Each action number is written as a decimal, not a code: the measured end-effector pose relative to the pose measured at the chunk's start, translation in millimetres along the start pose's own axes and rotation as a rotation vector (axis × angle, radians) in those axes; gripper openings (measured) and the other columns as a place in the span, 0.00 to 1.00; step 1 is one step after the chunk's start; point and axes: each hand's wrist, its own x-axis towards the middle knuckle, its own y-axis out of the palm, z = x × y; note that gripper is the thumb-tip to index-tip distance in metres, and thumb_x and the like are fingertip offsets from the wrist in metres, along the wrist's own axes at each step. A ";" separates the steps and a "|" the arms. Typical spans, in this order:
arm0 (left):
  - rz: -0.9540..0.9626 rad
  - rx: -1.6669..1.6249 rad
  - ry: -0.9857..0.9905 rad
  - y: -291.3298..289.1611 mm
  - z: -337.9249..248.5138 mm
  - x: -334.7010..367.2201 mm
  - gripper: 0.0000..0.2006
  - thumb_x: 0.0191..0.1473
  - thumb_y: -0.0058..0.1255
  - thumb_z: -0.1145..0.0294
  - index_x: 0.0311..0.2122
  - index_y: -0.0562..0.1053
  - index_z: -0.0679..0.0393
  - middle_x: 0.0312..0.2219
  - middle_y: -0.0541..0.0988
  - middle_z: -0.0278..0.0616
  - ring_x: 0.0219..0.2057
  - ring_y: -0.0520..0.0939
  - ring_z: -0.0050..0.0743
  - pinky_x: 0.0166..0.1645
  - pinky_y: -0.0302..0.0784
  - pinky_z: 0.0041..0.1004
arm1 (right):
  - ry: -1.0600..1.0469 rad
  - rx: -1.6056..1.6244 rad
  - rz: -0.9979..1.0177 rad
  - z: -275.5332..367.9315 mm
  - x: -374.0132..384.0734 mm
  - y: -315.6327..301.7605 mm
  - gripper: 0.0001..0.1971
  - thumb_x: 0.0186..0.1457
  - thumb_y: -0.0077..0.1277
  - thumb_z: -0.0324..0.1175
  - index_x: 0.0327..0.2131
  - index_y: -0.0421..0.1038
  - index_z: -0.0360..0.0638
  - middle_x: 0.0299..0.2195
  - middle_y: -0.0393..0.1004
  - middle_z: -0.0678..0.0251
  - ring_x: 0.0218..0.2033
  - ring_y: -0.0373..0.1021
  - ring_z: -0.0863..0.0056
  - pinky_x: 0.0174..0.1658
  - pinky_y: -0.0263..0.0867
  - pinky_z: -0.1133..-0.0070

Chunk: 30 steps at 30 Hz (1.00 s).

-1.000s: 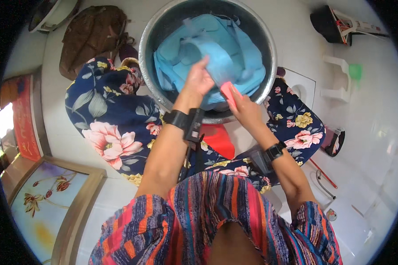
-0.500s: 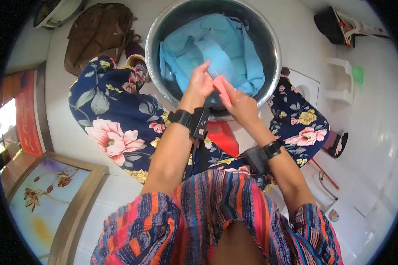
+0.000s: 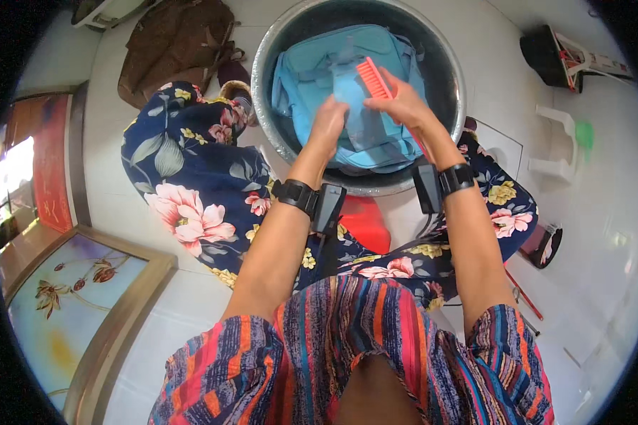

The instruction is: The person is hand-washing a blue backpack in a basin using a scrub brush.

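Note:
A light blue backpack (image 3: 312, 60) lies in a large round metal basin (image 3: 261, 92) between my knees. My left hand (image 3: 329, 122) is closed at the edge of a pale blue, partly see-through piece of the bag (image 3: 365, 131), which is raised and smeared by motion. In my right hand (image 3: 404, 106) is a coral-pink scrub brush (image 3: 373, 78), held above the bag with its bristles showing. The right fingertips are partly hidden behind the brush. Dark wristbands with small black boxes sit on both my wrists.
A brown backpack (image 3: 174, 53) lies on the floor beyond my left knee. Below the basin is a red object (image 3: 364, 223). To the right are a white plastic stool (image 3: 556, 145) and a dustpan (image 3: 549, 57). A framed picture (image 3: 78, 304) leans at the left.
My right hand has lifted and turned the brush, so its bristles now show. My left hand has gone from spread fingers to closed at the pale blue piece. The view has shifted slightly.

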 end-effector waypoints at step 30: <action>-0.019 1.191 0.320 7.6 24.3 -99.1 0.06 0.42 0.53 0.65 0.27 0.76 0.51 0.25 0.76 0.41 0.35 0.73 0.36 0.48 0.53 0.41 | 0.218 0.438 -0.323 -128.4 -24.5 66.6 0.18 0.37 0.52 0.30 0.35 0.64 0.35 0.25 0.70 0.61 0.25 0.68 0.70 0.29 0.63 0.77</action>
